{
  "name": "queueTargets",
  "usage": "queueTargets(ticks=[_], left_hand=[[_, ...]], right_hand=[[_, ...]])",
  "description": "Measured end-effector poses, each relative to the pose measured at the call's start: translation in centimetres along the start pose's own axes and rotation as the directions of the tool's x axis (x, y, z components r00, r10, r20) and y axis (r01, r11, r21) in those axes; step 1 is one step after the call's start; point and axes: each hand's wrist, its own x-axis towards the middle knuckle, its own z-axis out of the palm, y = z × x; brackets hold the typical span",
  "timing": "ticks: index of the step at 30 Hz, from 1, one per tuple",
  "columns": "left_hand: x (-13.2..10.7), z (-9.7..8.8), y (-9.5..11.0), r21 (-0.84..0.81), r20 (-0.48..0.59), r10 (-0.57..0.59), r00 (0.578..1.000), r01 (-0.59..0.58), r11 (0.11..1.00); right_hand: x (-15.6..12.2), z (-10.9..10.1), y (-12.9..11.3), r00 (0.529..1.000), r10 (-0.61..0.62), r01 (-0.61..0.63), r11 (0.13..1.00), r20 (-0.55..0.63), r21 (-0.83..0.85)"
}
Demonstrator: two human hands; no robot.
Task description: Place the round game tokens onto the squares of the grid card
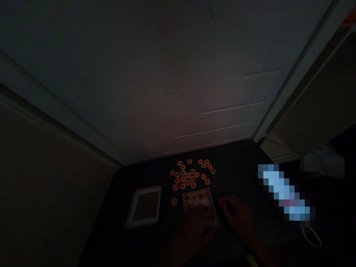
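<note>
Over a shallow square box (184, 203) my left hand (194, 226) reaches in from below, fingers bent. At its fingertips, near the box's right side, is a round Chinese chess piece (213, 221), pinched as far as the dim light shows. A row of dark-marked pieces (194, 197) lies along the far side of the box, with another piece (188, 206) below its left end. To the right of the box my right hand (237, 215) rests on the table, fingers curled; whatever is inside them is hidden.
Several loose chess pieces (187, 175), many red-marked, lie beyond the box, and a single piece (174, 201) sits to its left. Farther left is a white-rimmed box lid (159, 202). The dark table (233, 163) meets a wall (125, 92) with heart reliefs. A blurred bright object (286, 193) is at right.
</note>
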Motion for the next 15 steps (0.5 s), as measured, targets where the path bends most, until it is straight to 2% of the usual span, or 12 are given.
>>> queueTargets(ticks=[9,12,15], left_hand=[[-0.2,-0.4,0.2,-0.023,0.012,-0.009,1.000,0.010,1.000],[-0.5,-1.4,0.3,-0.007,0.003,0.029,1.000,-0.029,1.000],[-0.3,-3.2,0.0,0.032,-0.054,0.033,0.998,-0.031,0.999]], right_hand=[[0.1,-0.1,-0.3,1.000,-0.011,0.011,1.000,-0.021,-0.018],[0.1,-0.2,-0.4,1.000,-0.003,0.003,1.000,-0.009,-0.016],[0.1,-0.2,-0.5,1.000,0.006,-0.006,1.000,-0.001,-0.018]])
